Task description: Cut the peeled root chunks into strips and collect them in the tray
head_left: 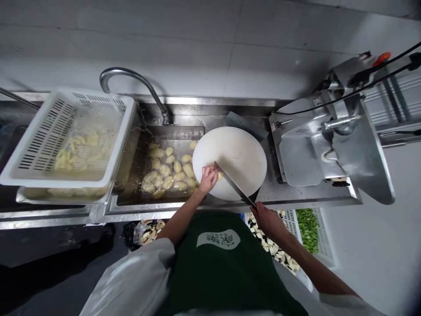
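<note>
On the round white cutting board (240,147), my left hand (208,179) is closed with curled fingers over a small pale-yellow piece of potato (220,175), mostly hidden by the fingers. My right hand (267,219) grips the handle of a knife (233,184). Its long dark blade slants across the board's front part, and the tip lies close to my left fingers and the potato. Left of the board, several peeled potatoes (168,182) lie in water in the steel sink (131,175).
A curved faucet (131,73) rises behind the sink. At left, a white slotted basket (49,131) holds pale pieces above a steel tray (66,196). A slicing machine (302,158) stands at right. Below the counter are crates with cut pale pieces (272,248) and green leaves (307,228).
</note>
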Demonstrator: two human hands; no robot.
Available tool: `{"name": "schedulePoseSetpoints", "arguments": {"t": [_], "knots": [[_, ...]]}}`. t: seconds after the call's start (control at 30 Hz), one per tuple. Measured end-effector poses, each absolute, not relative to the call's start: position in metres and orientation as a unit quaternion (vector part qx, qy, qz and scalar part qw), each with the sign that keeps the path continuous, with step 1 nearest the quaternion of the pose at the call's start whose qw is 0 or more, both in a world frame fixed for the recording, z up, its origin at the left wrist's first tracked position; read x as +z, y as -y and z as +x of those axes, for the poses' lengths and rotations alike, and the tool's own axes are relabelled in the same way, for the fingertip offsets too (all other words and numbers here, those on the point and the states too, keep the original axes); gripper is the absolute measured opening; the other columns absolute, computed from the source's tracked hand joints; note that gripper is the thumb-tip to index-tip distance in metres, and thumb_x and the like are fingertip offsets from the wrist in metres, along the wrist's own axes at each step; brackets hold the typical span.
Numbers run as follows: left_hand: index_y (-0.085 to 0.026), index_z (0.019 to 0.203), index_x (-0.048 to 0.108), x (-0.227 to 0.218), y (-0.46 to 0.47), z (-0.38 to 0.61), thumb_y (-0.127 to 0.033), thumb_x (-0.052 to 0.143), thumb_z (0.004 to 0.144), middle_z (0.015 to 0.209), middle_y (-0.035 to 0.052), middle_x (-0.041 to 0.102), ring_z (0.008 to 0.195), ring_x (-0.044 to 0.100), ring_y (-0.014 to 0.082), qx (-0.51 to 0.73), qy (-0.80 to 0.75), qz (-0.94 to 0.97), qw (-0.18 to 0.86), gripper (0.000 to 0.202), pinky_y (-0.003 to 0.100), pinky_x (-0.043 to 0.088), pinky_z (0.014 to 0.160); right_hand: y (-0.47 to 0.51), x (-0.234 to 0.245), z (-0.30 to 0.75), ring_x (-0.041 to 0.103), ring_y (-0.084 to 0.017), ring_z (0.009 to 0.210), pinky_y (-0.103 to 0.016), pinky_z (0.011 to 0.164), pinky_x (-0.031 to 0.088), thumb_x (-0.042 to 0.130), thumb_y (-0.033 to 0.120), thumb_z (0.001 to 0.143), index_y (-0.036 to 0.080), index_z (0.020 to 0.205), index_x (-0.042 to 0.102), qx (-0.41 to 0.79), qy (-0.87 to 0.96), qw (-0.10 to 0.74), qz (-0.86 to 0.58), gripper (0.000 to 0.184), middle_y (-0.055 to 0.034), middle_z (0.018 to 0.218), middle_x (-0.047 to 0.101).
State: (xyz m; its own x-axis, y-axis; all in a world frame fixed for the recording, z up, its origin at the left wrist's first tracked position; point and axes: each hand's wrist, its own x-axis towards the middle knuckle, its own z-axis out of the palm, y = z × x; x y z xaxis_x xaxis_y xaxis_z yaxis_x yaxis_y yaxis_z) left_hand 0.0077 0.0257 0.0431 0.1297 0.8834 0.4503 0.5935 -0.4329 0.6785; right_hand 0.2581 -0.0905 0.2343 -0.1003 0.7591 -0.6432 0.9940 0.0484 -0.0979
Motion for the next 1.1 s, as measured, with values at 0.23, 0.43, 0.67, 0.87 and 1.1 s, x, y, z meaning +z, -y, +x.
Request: {"name": "schedulePoseSetpoints", "arguments": {"t": [0.23, 0.43, 0.67, 0.87, 1.1], "knots": [[-0.019, 0.105, 0.069, 0.041, -0.025, 0.008, -0.024, 0.05, 0.102, 0.106, 0.0107, 0.058, 0.101, 0.05, 0.0217, 0.431, -0.498, 0.739, 0.141, 0.02, 0.038, 0.047, 0.09, 0.071, 0.237, 0.252, 0.074, -0.026, 0.08, -0.029, 0.059, 0.033, 0.027, 0.037, 0.11, 0.017, 0.106, 0.046, -0.271, -0.697, 0.244, 0.617, 0.027, -0.0126, 0.089, 0.075], [-0.019, 0.106, 0.07, 0.04, -0.024, 0.009, -0.023, 0.052, 0.101, 0.106, 0.0112, 0.058, 0.103, 0.051, 0.022, 0.454, -0.489, 0.729, 0.153, 0.019, 0.039, 0.049, 0.09, 0.039, 0.213, 0.233, 0.074, -0.027, 0.086, -0.029, 0.066, 0.039, 0.031, 0.036, 0.11, 0.015, 0.108, 0.047, -0.269, -0.709, 0.245, 0.605, 0.027, -0.0154, 0.092, 0.075], [-0.019, 0.107, 0.068, 0.046, -0.022, 0.002, -0.027, 0.052, 0.102, 0.11, 0.0108, 0.063, 0.105, 0.057, 0.0211, 0.46, -0.473, 0.732, 0.167, 0.018, 0.04, 0.052, 0.091, 0.02, 0.167, 0.214, 0.074, -0.026, 0.091, -0.029, 0.071, 0.04, 0.031, 0.036, 0.11, 0.014, 0.11, 0.049, -0.273, -0.716, 0.214, 0.605, 0.029, -0.0157, 0.096, 0.075], [-0.018, 0.105, 0.066, 0.034, -0.018, -0.002, -0.025, 0.05, 0.102, 0.105, 0.0109, 0.064, 0.102, 0.059, 0.0213, 0.472, -0.449, 0.747, 0.132, 0.018, 0.043, 0.052, 0.09, 0.018, 0.166, 0.214, 0.074, -0.026, 0.09, -0.029, 0.07, 0.039, 0.031, 0.04, 0.11, 0.015, 0.109, 0.048, -0.27, -0.711, 0.221, 0.611, 0.03, -0.0151, 0.095, 0.075], [-0.018, 0.105, 0.067, 0.026, -0.018, -0.001, -0.024, 0.048, 0.102, 0.108, 0.0127, 0.062, 0.104, 0.057, 0.0234, 0.445, -0.459, 0.753, 0.154, 0.02, 0.046, 0.05, 0.093, 0.022, 0.21, 0.213, 0.074, -0.024, 0.086, -0.028, 0.065, 0.037, 0.032, 0.039, 0.11, 0.017, 0.105, 0.048, -0.247, -0.721, 0.231, 0.605, 0.027, -0.0125, 0.091, 0.075]]}}
